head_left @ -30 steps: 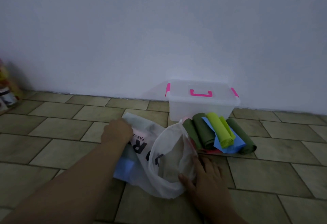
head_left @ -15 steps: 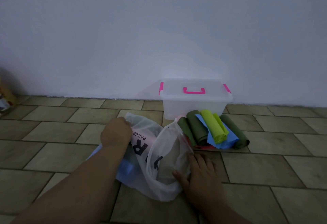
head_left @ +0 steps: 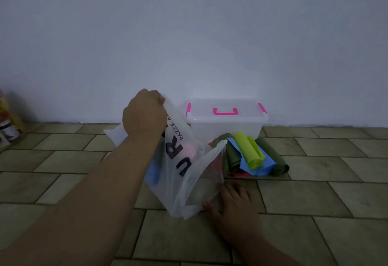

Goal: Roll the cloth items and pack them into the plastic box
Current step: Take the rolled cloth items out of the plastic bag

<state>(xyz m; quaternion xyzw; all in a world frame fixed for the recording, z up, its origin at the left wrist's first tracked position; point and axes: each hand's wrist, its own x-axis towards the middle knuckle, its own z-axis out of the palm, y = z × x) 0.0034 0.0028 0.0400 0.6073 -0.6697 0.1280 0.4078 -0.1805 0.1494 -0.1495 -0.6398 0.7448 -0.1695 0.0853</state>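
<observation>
Left hand fisted on plastic bag | right hand flat, touching bag

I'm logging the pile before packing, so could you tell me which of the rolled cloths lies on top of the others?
The lime-green roll. It rests on the blue sheet, above the dark green rolls that flank it on the floor.

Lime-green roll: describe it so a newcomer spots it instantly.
Find the clear plastic box with pink latches against the wall. A pile of cloth rolls lies on the floor in front of it. The lime-green roll rests on top, over a blue cloth, the brightest among dark green rolls.
</observation>
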